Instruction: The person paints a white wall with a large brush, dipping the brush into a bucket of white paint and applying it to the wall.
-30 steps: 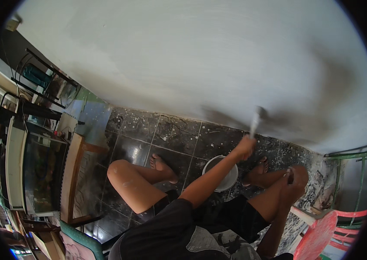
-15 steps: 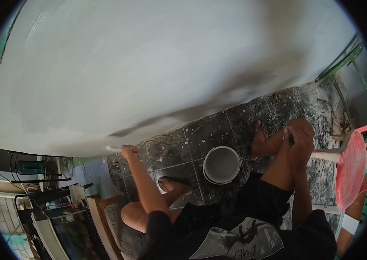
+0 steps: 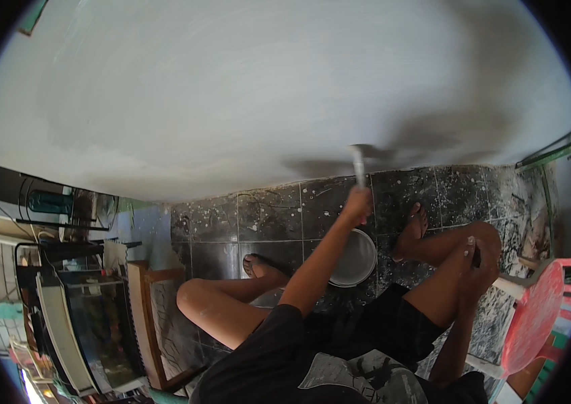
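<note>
My left hand is closed round the handle of a paintbrush. The brush points away from me, its pale head at the lower part of the whitish wall; I cannot tell whether the bristles press on it. Below that forearm, a round white bucket stands on the floor between my feet, partly covered by the arm. My right hand rests on my bent right knee, its fingers bent over it and pale spots on the fingertips. No object shows in it.
Dark floor tiles are spattered with white. To the right stand a red plastic chair and a green metal frame. On the left are a wooden frame, a glass tank and a rack with a teal container.
My left hand has swung the brush from the left end of the wall's base rightward, to above the bucket. The view has shifted; my right hand stays on the knee.
</note>
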`<state>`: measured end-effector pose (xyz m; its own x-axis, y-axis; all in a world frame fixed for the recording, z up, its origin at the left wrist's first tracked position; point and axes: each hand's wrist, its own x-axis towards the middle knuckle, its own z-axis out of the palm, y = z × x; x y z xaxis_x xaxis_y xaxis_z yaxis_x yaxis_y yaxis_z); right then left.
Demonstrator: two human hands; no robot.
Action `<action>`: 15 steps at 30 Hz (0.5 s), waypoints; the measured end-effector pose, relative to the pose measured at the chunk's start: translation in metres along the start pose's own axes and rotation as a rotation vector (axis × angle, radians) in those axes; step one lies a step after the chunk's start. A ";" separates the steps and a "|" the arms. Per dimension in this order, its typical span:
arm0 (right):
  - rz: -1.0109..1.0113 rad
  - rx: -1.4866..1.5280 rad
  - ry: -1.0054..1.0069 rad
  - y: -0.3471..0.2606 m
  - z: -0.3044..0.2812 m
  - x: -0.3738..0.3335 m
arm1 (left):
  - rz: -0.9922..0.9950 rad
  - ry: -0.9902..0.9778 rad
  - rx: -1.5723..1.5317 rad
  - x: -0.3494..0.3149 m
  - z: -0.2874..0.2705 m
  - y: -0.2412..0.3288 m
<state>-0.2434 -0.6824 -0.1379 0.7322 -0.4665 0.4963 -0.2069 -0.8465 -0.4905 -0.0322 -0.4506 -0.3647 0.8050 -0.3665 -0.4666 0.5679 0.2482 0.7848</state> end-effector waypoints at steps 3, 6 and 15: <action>0.005 0.025 -0.017 0.014 -0.003 -0.004 | -0.102 -0.232 0.128 -0.032 0.070 0.025; -0.054 0.045 -0.004 0.008 0.001 -0.005 | -0.109 -0.282 0.334 -0.039 0.027 0.053; -0.002 0.101 -0.014 0.025 -0.002 -0.001 | 0.005 0.314 0.364 -0.101 -0.249 0.117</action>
<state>-0.2506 -0.7034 -0.1492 0.7419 -0.4606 0.4873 -0.1397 -0.8170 -0.5595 -0.0040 -0.1612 -0.3277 0.8522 -0.0641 -0.5192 0.5120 -0.1014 0.8530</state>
